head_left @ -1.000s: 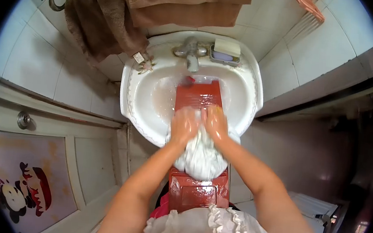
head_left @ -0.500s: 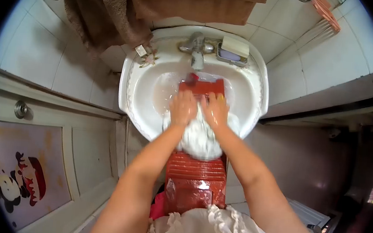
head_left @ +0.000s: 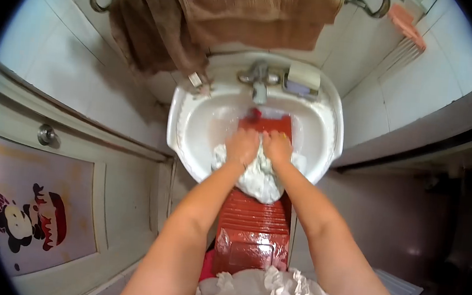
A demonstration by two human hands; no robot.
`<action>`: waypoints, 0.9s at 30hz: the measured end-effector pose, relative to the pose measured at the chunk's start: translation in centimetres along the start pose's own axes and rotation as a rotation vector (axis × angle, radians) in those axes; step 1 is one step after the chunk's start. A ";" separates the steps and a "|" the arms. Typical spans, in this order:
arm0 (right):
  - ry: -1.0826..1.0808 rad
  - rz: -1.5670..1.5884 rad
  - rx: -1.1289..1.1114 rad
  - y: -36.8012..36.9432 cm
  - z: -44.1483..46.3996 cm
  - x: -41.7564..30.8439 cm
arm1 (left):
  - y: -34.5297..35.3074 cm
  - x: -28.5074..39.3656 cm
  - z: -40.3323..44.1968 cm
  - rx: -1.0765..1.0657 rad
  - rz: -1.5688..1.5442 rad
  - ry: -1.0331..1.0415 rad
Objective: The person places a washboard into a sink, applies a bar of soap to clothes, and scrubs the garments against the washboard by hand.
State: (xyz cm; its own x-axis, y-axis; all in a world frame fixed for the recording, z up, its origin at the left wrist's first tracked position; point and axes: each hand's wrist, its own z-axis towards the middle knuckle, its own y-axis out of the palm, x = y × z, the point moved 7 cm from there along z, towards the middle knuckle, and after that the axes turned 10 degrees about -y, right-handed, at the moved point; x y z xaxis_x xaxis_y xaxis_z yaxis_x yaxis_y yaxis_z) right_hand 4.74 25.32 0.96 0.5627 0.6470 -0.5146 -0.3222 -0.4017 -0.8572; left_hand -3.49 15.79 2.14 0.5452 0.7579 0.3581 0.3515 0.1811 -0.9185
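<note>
A wet white cloth lies bunched on a red ridged washboard, which slants from my body into the white sink. My left hand presses on the cloth's left upper part, its fingers curled over the fabric. Close beside it, my right hand is closed on the cloth's right upper part. The board's upper end shows beyond my fingertips, inside the basin. Both hands hide some of the cloth.
Behind the basin stands a faucet, with a soap dish to its right. Brown towels hang above. A door with a round knob is at the left. An orange comb-like object hangs at the upper right.
Over the last second both hands and the cloth have moved up the board, away from my body, uncovering its lower ridges. The camera view has also shifted.
</note>
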 end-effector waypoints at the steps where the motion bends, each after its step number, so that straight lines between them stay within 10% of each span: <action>1: 0.093 0.108 -0.035 -0.1 -0.2 1.1 | -1.5 0.7 -2.5 0.213 0.004 0.173; 4: 0.316 0.658 0.016 -2.3 -1.0 3.7 | -4.0 1.1 -12.7 0.356 -0.021 0.580; 7: 0.236 0.099 -0.132 -6.7 -7.9 -2.2 | -6.4 0.0 -17.9 0.066 -0.120 0.664; 11: 0.155 -0.010 -0.220 -6.1 -14.8 -2.4 | -9.3 -6.3 -17.4 0.285 -0.408 0.138; 14: 0.054 0.066 -0.088 -6.8 -19.5 -5.0 | -6.8 -5.2 -18.5 0.070 -0.889 -0.014; 27: -0.506 0.037 -0.075 -4.9 -17.0 -6.2 | -4.8 -2.5 -14.9 0.060 -0.553 0.342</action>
State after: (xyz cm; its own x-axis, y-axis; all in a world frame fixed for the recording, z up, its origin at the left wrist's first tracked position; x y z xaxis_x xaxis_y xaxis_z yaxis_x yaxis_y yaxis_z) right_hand 15.80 12.21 8.68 0.1072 0.8568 -0.5044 -0.2688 -0.4635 -0.8444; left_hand 4.80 3.73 8.19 0.5110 0.3023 0.8047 0.6120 0.5295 -0.5875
